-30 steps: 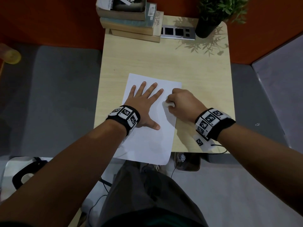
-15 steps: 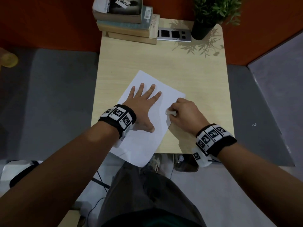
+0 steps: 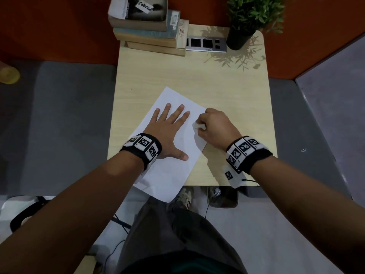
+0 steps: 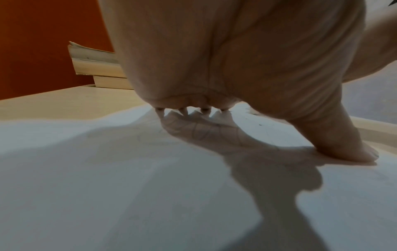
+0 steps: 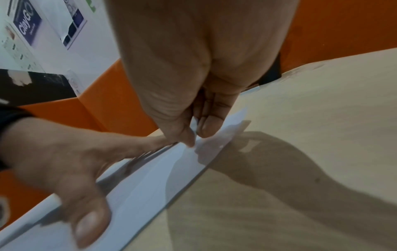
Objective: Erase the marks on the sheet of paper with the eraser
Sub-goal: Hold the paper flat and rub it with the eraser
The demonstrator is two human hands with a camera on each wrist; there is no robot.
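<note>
My left hand (image 3: 166, 133) lies flat on the sheet of paper (image 3: 173, 171), fingers straight and spread, thumb out, pinning it to the bench (image 3: 177, 76). The sheet sits askew, its near corner hanging past the bench's near edge. My right hand (image 3: 215, 127) is curled just right of my left, thumb and fingers pinching the white eraser (image 3: 199, 126), which presses on the sheet near its right edge. Beyond the sheet, at the bench's far edge, stand stacked books (image 3: 150, 30) and a potted plant (image 3: 250, 18).
</note>
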